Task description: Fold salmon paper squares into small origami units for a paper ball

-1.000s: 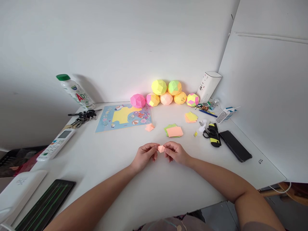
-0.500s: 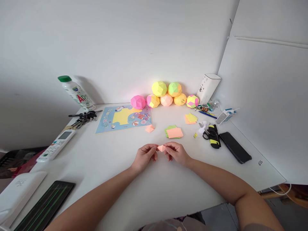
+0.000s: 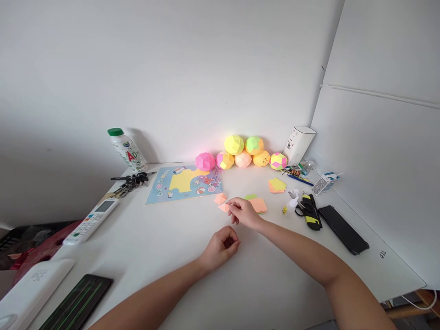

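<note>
My right hand [image 3: 243, 213] reaches over the desk and pinches a folded peach paper piece [image 3: 223, 207] between thumb and fingertips. Just behind it lies another folded peach piece [image 3: 220, 198], almost touching. My left hand [image 3: 222, 247] rests nearer to me on the desk, fingers curled in, with nothing visible in it. Beside my right hand, and partly covered by it, is a stack of peach and green paper sheets [image 3: 260, 206]. Farther back is a small stack of yellow and orange sheets [image 3: 277, 184].
Several faceted paper balls [image 3: 243, 159] are piled against the wall. A blue puzzle board [image 3: 161, 195], keys [image 3: 132, 182], a bottle [image 3: 129, 153] and a remote [image 3: 91, 221] are leftward. Glue [image 3: 291, 202], scissors [image 3: 299, 210], a cutter [image 3: 311, 213] and a phone [image 3: 343, 229] lie rightward.
My right hand has carried the folded peach piece away from me, over to the other piece. My left hand has let go of it and drawn back toward me. The view has tilted up.
</note>
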`<state>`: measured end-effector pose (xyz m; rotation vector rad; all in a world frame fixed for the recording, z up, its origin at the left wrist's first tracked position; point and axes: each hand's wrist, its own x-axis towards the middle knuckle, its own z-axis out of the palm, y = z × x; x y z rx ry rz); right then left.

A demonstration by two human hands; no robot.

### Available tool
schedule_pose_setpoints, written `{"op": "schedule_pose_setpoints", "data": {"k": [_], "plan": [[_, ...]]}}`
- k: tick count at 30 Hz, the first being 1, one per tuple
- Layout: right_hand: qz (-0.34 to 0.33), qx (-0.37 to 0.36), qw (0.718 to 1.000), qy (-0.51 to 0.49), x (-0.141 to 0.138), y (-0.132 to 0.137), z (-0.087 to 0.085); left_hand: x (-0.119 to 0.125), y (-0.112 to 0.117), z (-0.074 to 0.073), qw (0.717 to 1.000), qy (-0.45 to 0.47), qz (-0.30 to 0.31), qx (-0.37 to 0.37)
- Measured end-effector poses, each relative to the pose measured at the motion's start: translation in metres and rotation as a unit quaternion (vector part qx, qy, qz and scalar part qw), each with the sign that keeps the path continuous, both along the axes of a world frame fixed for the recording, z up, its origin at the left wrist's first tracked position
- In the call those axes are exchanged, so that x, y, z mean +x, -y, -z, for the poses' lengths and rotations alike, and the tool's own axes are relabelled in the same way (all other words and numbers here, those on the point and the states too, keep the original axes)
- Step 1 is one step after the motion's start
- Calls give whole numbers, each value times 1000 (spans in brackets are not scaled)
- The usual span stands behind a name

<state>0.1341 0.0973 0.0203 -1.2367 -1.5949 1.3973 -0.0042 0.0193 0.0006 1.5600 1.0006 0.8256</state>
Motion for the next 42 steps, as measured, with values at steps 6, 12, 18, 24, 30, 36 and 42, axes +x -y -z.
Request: {"op": "schedule_pose_setpoints", "data": {"k": [6, 12, 18, 24, 30, 36, 42], "plan": [[-60, -42, 989, 126, -24, -38, 5, 0, 0, 4, 999, 13, 30, 7], [-104, -35, 977, 182, -21, -47, 7, -1, -1, 2, 1000, 14, 26, -7], [-100, -27, 974, 202, -19, -48, 4, -2, -4, 1, 998, 39, 19, -40], [-86, -17, 977, 192, -20, -44, 3, -2, -4, 1, 996, 69, 5, -64], [-67, 2, 977, 202, -20, -41, 8, -2, -4, 2, 993, 91, -2, -77], [-64, 48, 985, 151, -11, -31, 9, -2, -4, 6, 984, 148, -18, -101], [-53, 53, 995, 67, 11, 2, 16, -5, -4, 3, 983, 148, -37, -106]]}}
